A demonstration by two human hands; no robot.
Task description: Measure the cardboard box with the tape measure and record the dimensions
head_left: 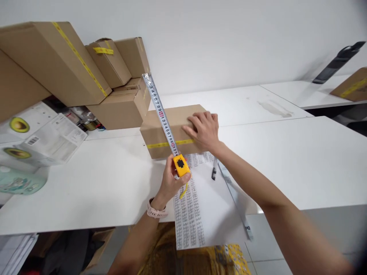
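My left hand (171,178) is closed around a yellow tape measure (181,165), with a pink watch band on the wrist. The metal blade (161,110) is pulled out and slants up and left, passing in front of a cardboard box (174,122) with a strip of yellow tape. My right hand (204,130) rests on the box's right end, fingers spread over its top. Below the box lies a sheet of paper (212,214) with columns of handwriting. On it are a black pen (214,170) and, along its right side, a ruler (235,200).
Stacked cardboard boxes (57,61) stand at the left back, beside a white carton with avocado pictures (54,141) and a green container (21,181). A dark bottle (338,63) and another taped box (352,86) are at the far right. The white table (286,164) has a front edge near me.
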